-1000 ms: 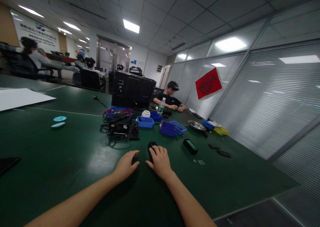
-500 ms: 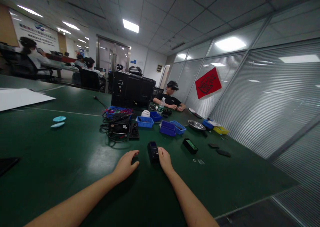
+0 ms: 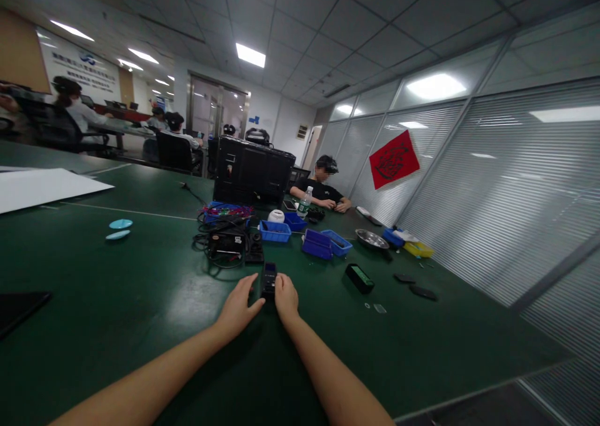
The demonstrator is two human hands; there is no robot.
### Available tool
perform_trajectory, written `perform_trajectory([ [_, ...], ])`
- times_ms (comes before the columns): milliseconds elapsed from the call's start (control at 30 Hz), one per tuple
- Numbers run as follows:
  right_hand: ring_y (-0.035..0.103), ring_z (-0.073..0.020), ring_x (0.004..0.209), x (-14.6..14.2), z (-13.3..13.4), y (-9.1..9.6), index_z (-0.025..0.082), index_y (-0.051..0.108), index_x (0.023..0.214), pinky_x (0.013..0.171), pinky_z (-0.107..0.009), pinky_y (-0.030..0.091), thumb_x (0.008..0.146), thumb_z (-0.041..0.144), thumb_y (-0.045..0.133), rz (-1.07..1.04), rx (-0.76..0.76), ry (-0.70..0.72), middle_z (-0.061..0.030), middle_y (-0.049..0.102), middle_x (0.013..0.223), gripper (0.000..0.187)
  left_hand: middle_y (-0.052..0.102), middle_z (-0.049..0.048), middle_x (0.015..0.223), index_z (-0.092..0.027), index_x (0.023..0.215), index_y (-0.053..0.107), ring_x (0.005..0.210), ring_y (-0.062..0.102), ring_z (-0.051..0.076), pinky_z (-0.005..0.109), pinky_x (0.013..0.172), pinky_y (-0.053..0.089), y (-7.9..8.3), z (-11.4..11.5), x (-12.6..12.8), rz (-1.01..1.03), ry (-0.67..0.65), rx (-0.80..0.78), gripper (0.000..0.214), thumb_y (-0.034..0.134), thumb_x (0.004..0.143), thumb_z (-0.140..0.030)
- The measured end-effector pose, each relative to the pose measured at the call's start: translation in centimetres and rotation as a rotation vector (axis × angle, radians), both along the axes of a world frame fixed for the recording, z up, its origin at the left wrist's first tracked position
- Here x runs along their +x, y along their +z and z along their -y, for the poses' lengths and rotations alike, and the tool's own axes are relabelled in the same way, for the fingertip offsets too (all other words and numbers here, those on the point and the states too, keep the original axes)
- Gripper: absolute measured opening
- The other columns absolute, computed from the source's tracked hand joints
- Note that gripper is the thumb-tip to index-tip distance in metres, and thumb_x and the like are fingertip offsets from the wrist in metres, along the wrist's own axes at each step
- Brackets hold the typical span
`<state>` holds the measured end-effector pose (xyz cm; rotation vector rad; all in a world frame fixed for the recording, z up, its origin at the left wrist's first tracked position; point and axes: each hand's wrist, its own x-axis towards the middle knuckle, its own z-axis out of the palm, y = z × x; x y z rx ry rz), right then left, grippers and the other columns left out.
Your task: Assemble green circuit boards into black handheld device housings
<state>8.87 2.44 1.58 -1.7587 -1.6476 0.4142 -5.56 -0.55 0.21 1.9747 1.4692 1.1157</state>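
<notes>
A small black handheld device (image 3: 269,280) with a little screen at its top end and light markings below stands on the green table between my hands. My right hand (image 3: 286,297) is closed along the device's right side, fingers against its edge. On the other side, my left hand (image 3: 239,308) has its thumb and fingers apart. Its thumb reaches the device's lower left corner, and I cannot tell whether it touches. Farther right lies a black box with a green top face (image 3: 360,277), with a small ring (image 3: 367,305) and a clear flat piece (image 3: 379,308) near it.
Ahead are a black unit with tangled cables (image 3: 225,243), blue bins (image 3: 275,231), a water bottle (image 3: 305,202) and a large black monitor-like panel (image 3: 253,171). A metal bowl (image 3: 372,239) and yellow tray (image 3: 419,249) stand right. A co-worker (image 3: 323,185) sits across the table.
My right hand and the black device have moved left, toward my left hand. The left hand has barely moved and is now close beside the device. The view has shifted slightly.
</notes>
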Motion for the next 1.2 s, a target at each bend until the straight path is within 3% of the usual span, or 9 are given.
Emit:
perform_trajectory([
  [133,0.057,-0.0167,0.091,-0.8,0.4,-0.4,0.018,0.058,0.101,0.079,-0.026,0.041,0.084,0.031,0.031,-0.159,0.033,0.118,-0.0059,0.062,0.099,0.035,0.035,0.0060,0.133,-0.026,0.126,0.039,0.115,0.043,0.021,0.036,0.097,0.035,0.2,0.1,-0.2,-0.050,0.052,0.063,0.057,0.055,0.072,-0.030],
  [267,0.058,-0.0136,0.063,-0.5,0.4,-0.8,0.018,0.062,0.091,0.062,-0.024,0.044,0.080,0.026,0.037,-0.328,-0.025,0.320,-0.0012,0.063,0.070,0.029,0.027,0.0028,0.139,-0.031,0.114,0.053,0.119,0.037,0.025,0.040,0.100,0.030,0.7,0.4,-0.3,-0.151,0.074,0.115,0.040,0.055,0.074,-0.033],
  [367,0.053,-0.0112,0.050,-0.3,0.1,-1.0,0.017,0.062,0.087,0.052,-0.021,0.042,0.075,0.023,0.042,-0.418,-0.076,0.373,0.0022,0.057,0.054,0.024,0.030,0.0034,0.137,-0.030,0.111,0.055,0.122,0.034,0.025,0.039,0.100,0.029,0.9,0.5,-0.3,-0.206,0.073,0.111,0.038,0.055,0.074,-0.026],
  [500,0.051,-0.0090,0.047,0.1,-0.4,-1.0,0.015,0.061,0.082,0.041,-0.018,0.038,0.071,0.026,0.046,-0.543,-0.110,0.386,-0.0003,0.060,0.062,0.022,0.035,0.0039,0.134,-0.031,0.115,0.051,0.116,0.043,0.022,0.035,0.096,0.034,1.4,0.9,-0.2,-0.276,0.054,0.047,0.043,0.052,0.074,-0.017],
  [700,0.049,-0.0068,0.042,2.3,-1.4,-1.0,0.012,0.058,0.077,0.034,-0.016,0.035,0.068,0.035,0.049,-0.651,-0.103,0.333,-0.0036,0.061,0.070,0.026,0.037,0.0030,0.133,-0.033,0.113,0.051,0.101,0.053,0.021,0.031,0.084,0.041,2.7,2.2,-1.3,-0.375,0.034,0.007,0.038,0.048,0.077,-0.024],
  [800,0.048,-0.0065,0.041,3.3,-1.8,-1.0,0.012,0.058,0.075,0.033,-0.016,0.034,0.068,0.036,0.049,-0.671,-0.085,0.292,-0.0036,0.060,0.069,0.026,0.037,0.0036,0.132,-0.034,0.114,0.051,0.097,0.055,0.023,0.033,0.082,0.042,2.8,3.1,-2.6,-0.407,0.027,0.018,0.037,0.047,0.077,-0.027],
  [967,0.048,-0.0065,0.042,3.9,-1.9,-0.8,0.012,0.058,0.074,0.034,-0.016,0.034,0.070,0.032,0.047,-0.644,-0.070,0.280,-0.0033,0.060,0.067,0.023,0.041,0.0046,0.130,-0.036,0.116,0.050,0.110,0.048,0.025,0.041,0.094,0.033,2.8,4.3,-5.7,-0.486,0.072,0.064,0.037,0.047,0.078,-0.032],
  [1200,0.048,-0.0067,0.042,3.9,-1.8,-0.6,0.012,0.059,0.074,0.035,-0.017,0.034,0.072,0.032,0.047,-0.584,-0.083,0.308,-0.0029,0.060,0.066,0.023,0.043,0.0068,0.130,-0.035,0.120,0.046,0.114,0.045,0.027,0.045,0.095,0.030,3.0,4.1,-11.3,-0.590,0.208,0.030,0.040,0.042,0.080,-0.036],
])
